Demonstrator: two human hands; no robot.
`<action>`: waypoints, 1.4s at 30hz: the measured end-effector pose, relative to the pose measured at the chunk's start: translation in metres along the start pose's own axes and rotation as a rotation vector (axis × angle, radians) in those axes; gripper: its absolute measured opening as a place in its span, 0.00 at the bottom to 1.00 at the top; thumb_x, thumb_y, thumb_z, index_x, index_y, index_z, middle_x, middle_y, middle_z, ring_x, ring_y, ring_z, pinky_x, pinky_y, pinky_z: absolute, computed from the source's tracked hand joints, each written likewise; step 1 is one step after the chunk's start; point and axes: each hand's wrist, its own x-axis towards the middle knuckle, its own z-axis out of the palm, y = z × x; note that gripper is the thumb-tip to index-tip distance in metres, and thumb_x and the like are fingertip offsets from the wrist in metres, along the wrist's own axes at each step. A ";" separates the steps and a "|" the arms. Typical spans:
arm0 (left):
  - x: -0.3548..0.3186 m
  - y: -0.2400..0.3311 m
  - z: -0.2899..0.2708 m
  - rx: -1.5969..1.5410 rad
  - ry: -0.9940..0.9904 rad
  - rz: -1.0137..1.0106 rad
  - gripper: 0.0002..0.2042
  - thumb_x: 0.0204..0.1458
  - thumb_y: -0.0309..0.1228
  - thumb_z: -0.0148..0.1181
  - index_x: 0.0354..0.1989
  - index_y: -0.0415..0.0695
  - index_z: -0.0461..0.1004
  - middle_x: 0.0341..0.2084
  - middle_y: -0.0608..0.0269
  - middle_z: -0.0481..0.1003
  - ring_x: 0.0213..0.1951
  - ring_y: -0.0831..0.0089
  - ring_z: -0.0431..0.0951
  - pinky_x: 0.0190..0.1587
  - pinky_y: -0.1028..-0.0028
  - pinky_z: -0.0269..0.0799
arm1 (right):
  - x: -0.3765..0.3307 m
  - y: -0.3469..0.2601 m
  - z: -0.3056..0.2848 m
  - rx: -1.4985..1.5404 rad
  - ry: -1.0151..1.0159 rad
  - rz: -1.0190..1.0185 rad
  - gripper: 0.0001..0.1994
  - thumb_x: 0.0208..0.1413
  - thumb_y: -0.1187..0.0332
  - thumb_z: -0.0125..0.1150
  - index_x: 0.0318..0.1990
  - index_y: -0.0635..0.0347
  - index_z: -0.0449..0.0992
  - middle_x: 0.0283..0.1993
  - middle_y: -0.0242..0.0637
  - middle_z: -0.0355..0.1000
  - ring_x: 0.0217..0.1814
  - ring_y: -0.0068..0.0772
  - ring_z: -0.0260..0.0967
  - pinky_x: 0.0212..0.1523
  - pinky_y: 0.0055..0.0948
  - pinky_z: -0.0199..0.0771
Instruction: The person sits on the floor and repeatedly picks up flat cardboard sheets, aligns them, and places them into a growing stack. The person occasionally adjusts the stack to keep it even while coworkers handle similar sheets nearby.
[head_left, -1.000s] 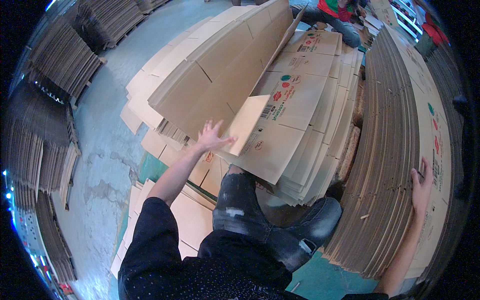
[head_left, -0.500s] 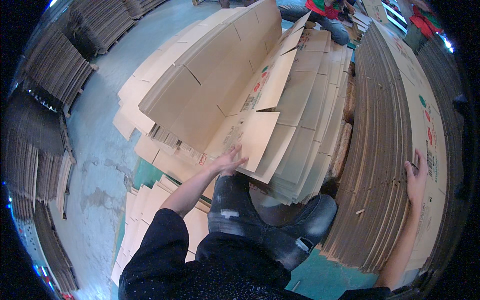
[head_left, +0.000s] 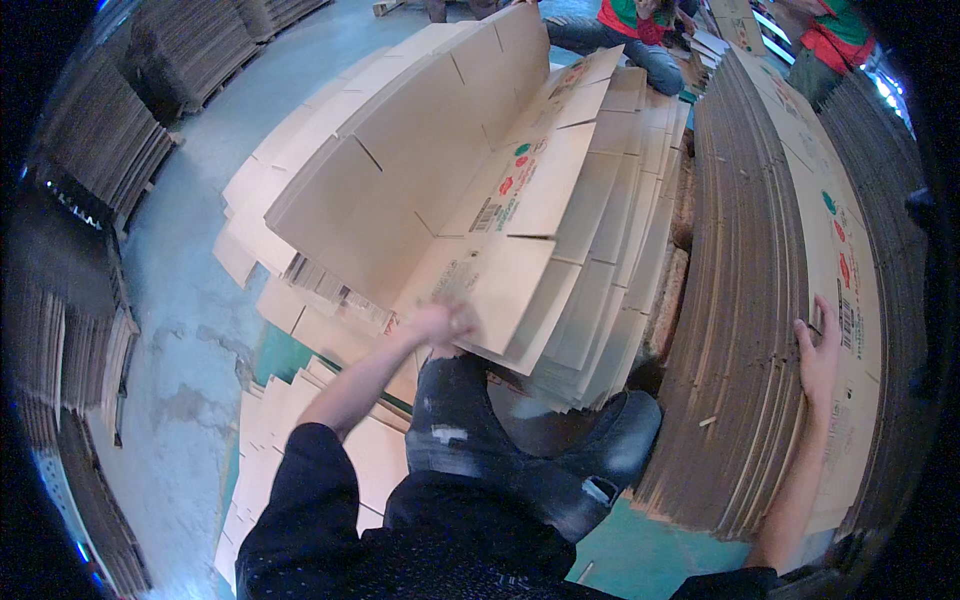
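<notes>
In front of me lies a folded cardboard box blank, its printed panel [head_left: 545,215] spread to the right and a plain panel [head_left: 400,165] standing up on the left. My left hand [head_left: 440,322], smeared by motion, is over the near end of the printed panel; its fingers do not show clearly. To my right is a tall stack of brown cardboard blanks [head_left: 745,300]. My right hand [head_left: 820,352] rests with fingers stretched out on the printed top sheet [head_left: 850,420] of that stack, near its left edge.
Layered box blanks [head_left: 610,290] fan out under the printed panel. More flat sheets [head_left: 290,430] lie by my left leg. Cardboard stacks [head_left: 100,140] line the far left. A seated person in jeans [head_left: 655,65] and another person in a red and green top [head_left: 835,45] are at the back.
The printed panel has tipped further down to the right and shows more of its face. My left hand has shifted at its near end and blurred. My right hand stays on the stack.
</notes>
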 end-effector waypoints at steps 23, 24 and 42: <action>-0.080 -0.045 -0.070 -0.388 1.256 -0.070 0.07 0.58 0.29 0.60 0.43 0.43 0.74 0.31 0.53 0.80 0.31 0.59 0.82 0.34 0.65 0.78 | 0.003 0.013 0.004 0.229 -0.041 -0.029 0.27 0.61 0.69 0.60 0.67 0.58 0.63 0.70 0.44 0.58 0.73 0.42 0.54 0.67 0.37 0.64; -0.081 -0.028 -0.059 -0.411 1.225 0.040 0.07 0.58 0.29 0.60 0.43 0.44 0.74 0.28 0.54 0.79 0.27 0.60 0.82 0.31 0.65 0.78 | 0.003 0.014 0.004 0.228 -0.041 -0.033 0.27 0.61 0.69 0.60 0.67 0.58 0.63 0.70 0.44 0.58 0.72 0.42 0.55 0.67 0.37 0.64; -0.061 -0.153 -0.125 0.067 0.736 -0.706 0.35 0.51 0.42 0.59 0.68 0.42 0.58 0.69 0.48 0.54 0.69 0.49 0.57 0.67 0.48 0.58 | 0.000 0.005 0.002 0.102 -0.015 -0.028 0.27 0.61 0.66 0.60 0.67 0.60 0.64 0.69 0.46 0.61 0.73 0.44 0.56 0.72 0.38 0.52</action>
